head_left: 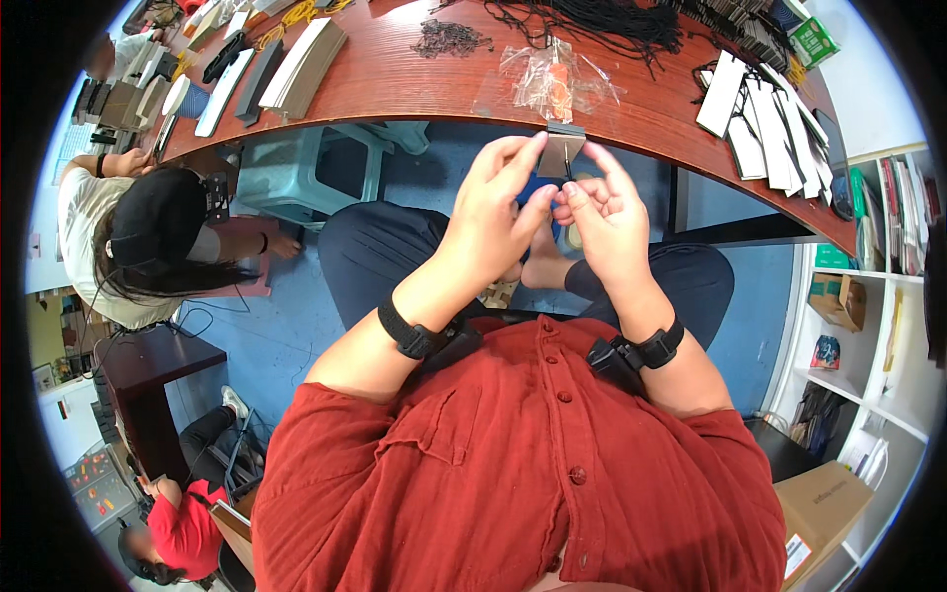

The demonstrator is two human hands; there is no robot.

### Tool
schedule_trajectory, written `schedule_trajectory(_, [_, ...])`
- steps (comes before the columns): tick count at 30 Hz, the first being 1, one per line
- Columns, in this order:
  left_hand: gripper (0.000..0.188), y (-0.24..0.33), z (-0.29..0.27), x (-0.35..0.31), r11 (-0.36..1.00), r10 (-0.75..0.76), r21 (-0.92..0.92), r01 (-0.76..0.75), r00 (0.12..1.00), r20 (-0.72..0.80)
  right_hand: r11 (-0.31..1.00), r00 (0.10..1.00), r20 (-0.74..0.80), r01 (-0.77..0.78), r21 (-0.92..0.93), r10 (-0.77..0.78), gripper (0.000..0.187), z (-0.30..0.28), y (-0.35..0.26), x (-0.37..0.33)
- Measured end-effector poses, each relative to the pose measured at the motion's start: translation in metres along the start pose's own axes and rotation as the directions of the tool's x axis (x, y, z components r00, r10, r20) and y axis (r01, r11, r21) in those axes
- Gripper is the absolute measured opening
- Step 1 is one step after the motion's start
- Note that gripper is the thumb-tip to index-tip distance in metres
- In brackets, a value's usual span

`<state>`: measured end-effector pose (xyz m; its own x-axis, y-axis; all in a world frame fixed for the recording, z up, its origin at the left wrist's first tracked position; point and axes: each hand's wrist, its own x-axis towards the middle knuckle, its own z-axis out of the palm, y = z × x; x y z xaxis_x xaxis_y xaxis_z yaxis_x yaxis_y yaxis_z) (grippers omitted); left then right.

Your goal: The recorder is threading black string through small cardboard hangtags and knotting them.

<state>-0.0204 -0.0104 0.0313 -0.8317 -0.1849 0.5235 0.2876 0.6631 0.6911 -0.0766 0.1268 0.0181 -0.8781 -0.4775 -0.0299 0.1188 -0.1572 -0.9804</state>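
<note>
Just off the table's front edge, my two hands hold a small stack of grey-brown cards [560,150] with a dark top edge. My left hand [481,207] is closed on the stack's left side, thumb and fingers bent. With thumb and forefinger, my right hand [614,222] pinches the end of a thin black cord [568,172] that lies against the card face. A small pale pin-like line shows there too; its kind is too small to tell. Behind the stack, a crumpled clear plastic bag [557,84] with something orange lies on the red-brown table [395,84].
Black cords [602,25] and a heap of small dark pieces [449,39] lie farther back. White tags with black cords [764,128] are at right, card stacks [306,67] at left. A light-blue stool [306,173] stands below. One person [148,232] sits at left, another [187,528] lower left.
</note>
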Motion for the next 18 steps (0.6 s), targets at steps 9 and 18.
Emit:
schedule_trajectory(9, [0.044,0.0054,0.0020,0.0014,0.989,-0.091,-0.113,0.092,0.996,0.016,0.999,0.999,-0.020,0.029,-0.042,-0.029,0.042,0.0018,-0.0045,-0.0047])
schedule_trajectory(18, [0.037,0.0059,0.0063,0.0005,0.992,-0.089,-0.093,0.085,0.995,-0.039,1.000,1.000,-0.021,0.002,-0.023,-0.002,0.045,0.0049,-0.0098,-0.0089])
